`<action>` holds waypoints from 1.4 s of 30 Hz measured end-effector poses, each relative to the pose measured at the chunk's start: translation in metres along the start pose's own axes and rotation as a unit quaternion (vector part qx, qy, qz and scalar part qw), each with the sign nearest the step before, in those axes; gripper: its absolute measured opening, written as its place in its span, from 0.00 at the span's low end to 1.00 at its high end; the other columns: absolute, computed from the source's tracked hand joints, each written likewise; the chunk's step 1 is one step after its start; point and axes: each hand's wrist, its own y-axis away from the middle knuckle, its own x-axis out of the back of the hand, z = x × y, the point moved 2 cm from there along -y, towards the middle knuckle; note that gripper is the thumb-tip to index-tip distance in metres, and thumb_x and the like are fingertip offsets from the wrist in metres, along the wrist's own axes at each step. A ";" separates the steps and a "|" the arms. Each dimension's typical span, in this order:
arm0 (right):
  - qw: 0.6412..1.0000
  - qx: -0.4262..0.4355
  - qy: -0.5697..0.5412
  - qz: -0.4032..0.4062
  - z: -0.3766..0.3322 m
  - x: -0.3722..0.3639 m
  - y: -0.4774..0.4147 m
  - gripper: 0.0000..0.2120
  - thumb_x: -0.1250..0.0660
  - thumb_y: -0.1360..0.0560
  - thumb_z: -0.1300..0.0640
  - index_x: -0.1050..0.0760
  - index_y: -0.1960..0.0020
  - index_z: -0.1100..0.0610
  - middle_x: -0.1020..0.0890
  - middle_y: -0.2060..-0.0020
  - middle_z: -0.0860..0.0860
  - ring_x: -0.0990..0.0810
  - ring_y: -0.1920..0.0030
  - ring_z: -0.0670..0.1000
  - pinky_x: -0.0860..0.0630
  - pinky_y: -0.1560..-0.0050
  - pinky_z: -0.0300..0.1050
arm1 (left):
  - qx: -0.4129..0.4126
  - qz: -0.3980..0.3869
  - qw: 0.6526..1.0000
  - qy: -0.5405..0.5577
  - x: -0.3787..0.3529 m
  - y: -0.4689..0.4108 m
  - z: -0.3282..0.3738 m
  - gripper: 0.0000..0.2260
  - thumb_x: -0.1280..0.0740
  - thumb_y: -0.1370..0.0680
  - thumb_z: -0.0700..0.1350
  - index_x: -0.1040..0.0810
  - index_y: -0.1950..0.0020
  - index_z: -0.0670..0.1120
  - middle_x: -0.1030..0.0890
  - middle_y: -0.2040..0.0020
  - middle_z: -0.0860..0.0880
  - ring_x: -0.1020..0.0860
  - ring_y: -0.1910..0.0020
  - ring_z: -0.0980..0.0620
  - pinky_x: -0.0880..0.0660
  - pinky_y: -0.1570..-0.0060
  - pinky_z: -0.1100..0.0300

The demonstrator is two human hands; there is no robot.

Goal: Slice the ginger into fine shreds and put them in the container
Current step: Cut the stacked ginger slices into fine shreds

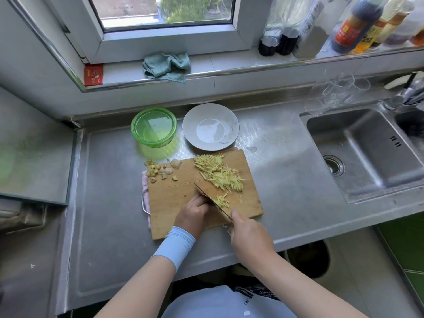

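A wooden cutting board [174, 203] lies on the steel counter. A heap of pale yellow ginger shreds [218, 173] covers its far right part, and ginger peel scraps [158, 172] lie at its far left corner. My right hand [250, 235] grips the handle of a cleaver [213, 200] whose blade stands on the board, with a few shreds beside it. My left hand [195, 212] has its fingers curled against the blade's left side; whatever ginger is under them is hidden. A green container [153, 127] stands behind the board.
A white plate [211, 127] sits beside the green container. The sink [362, 152] is on the right, with clear glass cups [339, 92] behind it. A green cloth [167, 65] and bottles [358, 24] rest on the window ledge.
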 end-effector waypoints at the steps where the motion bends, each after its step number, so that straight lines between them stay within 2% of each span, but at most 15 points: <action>1: 1.000 0.000 0.002 -0.003 -0.001 -0.002 -0.001 0.16 0.43 0.18 0.58 0.36 0.32 0.51 0.17 0.54 0.54 0.20 0.57 0.57 0.32 0.63 0.47 | 0.005 -0.002 1.000 0.003 -0.001 0.001 -0.001 0.08 0.34 0.25 0.38 0.15 0.57 0.41 0.16 0.54 0.44 0.19 0.54 0.44 0.20 0.61 0.55; 4: 1.000 -0.001 0.008 -0.010 -0.004 -0.005 -0.009 0.14 0.44 0.18 0.59 0.35 0.34 0.52 0.18 0.55 0.55 0.20 0.57 0.58 0.31 0.64 0.48 | 0.013 -0.009 1.000 -0.001 -0.003 0.002 -0.002 0.08 0.30 0.32 0.31 0.15 0.58 0.41 0.17 0.55 0.44 0.20 0.55 0.44 0.21 0.64 0.54; 10: 1.000 -0.010 -0.002 -0.005 0.001 -0.005 0.001 0.18 0.43 0.18 0.58 0.38 0.30 0.50 0.18 0.56 0.53 0.26 0.62 0.55 0.31 0.64 0.48 | 0.014 -0.007 1.000 0.008 -0.001 0.002 -0.002 0.11 0.22 0.34 0.29 0.15 0.56 0.40 0.16 0.53 0.44 0.19 0.52 0.45 0.20 0.59 0.55; 14: 1.000 -0.005 0.011 -0.016 -0.006 -0.005 -0.009 0.15 0.44 0.18 0.58 0.37 0.32 0.51 0.18 0.55 0.55 0.21 0.58 0.57 0.30 0.63 0.47 | 0.016 -0.007 1.000 0.003 -0.005 0.003 -0.004 0.11 0.23 0.34 0.29 0.15 0.57 0.41 0.17 0.54 0.45 0.20 0.54 0.45 0.20 0.62 0.54; 19: 1.000 -0.010 -0.013 -0.014 0.001 -0.001 0.003 0.15 0.44 0.18 0.57 0.36 0.32 0.51 0.19 0.58 0.52 0.24 0.61 0.56 0.29 0.64 0.49 | 0.018 0.002 1.000 0.005 -0.003 0.005 -0.004 0.10 0.22 0.33 0.30 0.15 0.56 0.41 0.16 0.52 0.45 0.19 0.53 0.46 0.20 0.61 0.55; 22: 1.000 -0.008 -0.006 -0.013 -0.005 -0.003 -0.004 0.13 0.44 0.18 0.57 0.35 0.34 0.52 0.19 0.57 0.54 0.21 0.59 0.58 0.29 0.64 0.49 | 0.006 0.029 1.000 0.001 -0.004 0.004 -0.002 0.02 0.27 0.27 0.35 0.16 0.58 0.42 0.17 0.55 0.45 0.21 0.55 0.48 0.22 0.63 0.56; 24: 1.000 -0.006 -0.002 -0.016 -0.007 -0.003 -0.009 0.13 0.44 0.18 0.58 0.35 0.34 0.52 0.18 0.57 0.55 0.22 0.59 0.58 0.29 0.63 0.48 | -0.001 0.038 0.999 -0.004 -0.003 0.004 0.000 0.04 0.31 0.25 0.39 0.17 0.59 0.42 0.18 0.57 0.46 0.23 0.56 0.48 0.23 0.65 0.56; 25: 1.000 -0.007 -0.005 -0.018 -0.006 -0.003 -0.008 0.13 0.44 0.18 0.58 0.35 0.34 0.52 0.19 0.57 0.55 0.23 0.60 0.57 0.29 0.63 0.48 | -0.003 0.029 1.000 -0.004 -0.004 0.004 -0.002 0.02 0.29 0.26 0.37 0.17 0.58 0.42 0.18 0.56 0.46 0.22 0.56 0.48 0.22 0.65 0.56; 28: 1.000 -0.013 -0.013 -0.017 0.000 0.000 0.001 0.17 0.44 0.18 0.57 0.37 0.30 0.50 0.19 0.57 0.53 0.25 0.61 0.56 0.30 0.64 0.48 | 0.017 0.009 1.000 0.000 -0.007 0.007 -0.006 0.10 0.23 0.33 0.30 0.16 0.57 0.42 0.17 0.53 0.46 0.21 0.54 0.48 0.21 0.63 0.54; 32: 1.000 -0.009 -0.005 -0.021 -0.005 -0.003 -0.006 0.15 0.44 0.18 0.58 0.36 0.33 0.52 0.18 0.57 0.54 0.21 0.58 0.58 0.31 0.64 0.48 | 0.017 0.025 1.000 0.000 -0.006 0.004 -0.005 0.03 0.26 0.28 0.35 0.17 0.58 0.42 0.17 0.56 0.45 0.21 0.56 0.46 0.22 0.65 0.54; 35: 1.000 -0.010 -0.004 -0.027 -0.006 -0.001 -0.009 0.13 0.44 0.19 0.59 0.36 0.35 0.52 0.19 0.56 0.56 0.21 0.57 0.59 0.30 0.63 0.48 | 0.000 0.038 0.999 0.000 -0.005 0.004 -0.002 0.04 0.30 0.25 0.39 0.17 0.59 0.42 0.18 0.57 0.46 0.22 0.57 0.47 0.23 0.66 0.55; 36: 1.000 -0.013 -0.009 -0.026 -0.004 -0.001 -0.006 0.14 0.43 0.19 0.59 0.36 0.34 0.51 0.19 0.57 0.55 0.22 0.58 0.59 0.30 0.63 0.48 | 0.000 0.035 0.999 0.003 -0.005 0.005 -0.004 0.03 0.28 0.26 0.37 0.17 0.59 0.42 0.17 0.56 0.46 0.21 0.57 0.47 0.22 0.65 0.55; 39: 1.000 -0.013 -0.018 -0.012 -0.002 -0.001 0.001 0.18 0.43 0.19 0.59 0.36 0.31 0.50 0.18 0.57 0.53 0.25 0.61 0.56 0.31 0.64 0.48 | 0.014 0.033 0.999 0.008 -0.004 0.005 -0.004 0.07 0.24 0.31 0.32 0.16 0.57 0.42 0.17 0.55 0.46 0.20 0.55 0.47 0.21 0.62 0.55; 41: 1.000 -0.011 -0.021 -0.015 -0.004 -0.002 -0.004 0.15 0.43 0.19 0.58 0.36 0.33 0.51 0.18 0.57 0.54 0.23 0.60 0.57 0.30 0.64 0.48 | 0.013 0.037 0.999 0.010 -0.003 0.003 -0.002 0.03 0.29 0.25 0.37 0.17 0.58 0.42 0.17 0.56 0.45 0.20 0.56 0.46 0.22 0.63 0.55; 42: 1.000 -0.012 -0.017 -0.016 -0.005 -0.003 -0.006 0.14 0.43 0.19 0.58 0.35 0.34 0.51 0.18 0.57 0.55 0.22 0.59 0.58 0.30 0.64 0.48 | 0.014 0.042 0.999 0.010 -0.002 0.003 0.000 0.07 0.32 0.23 0.41 0.17 0.59 0.41 0.17 0.56 0.45 0.20 0.57 0.46 0.22 0.64 0.55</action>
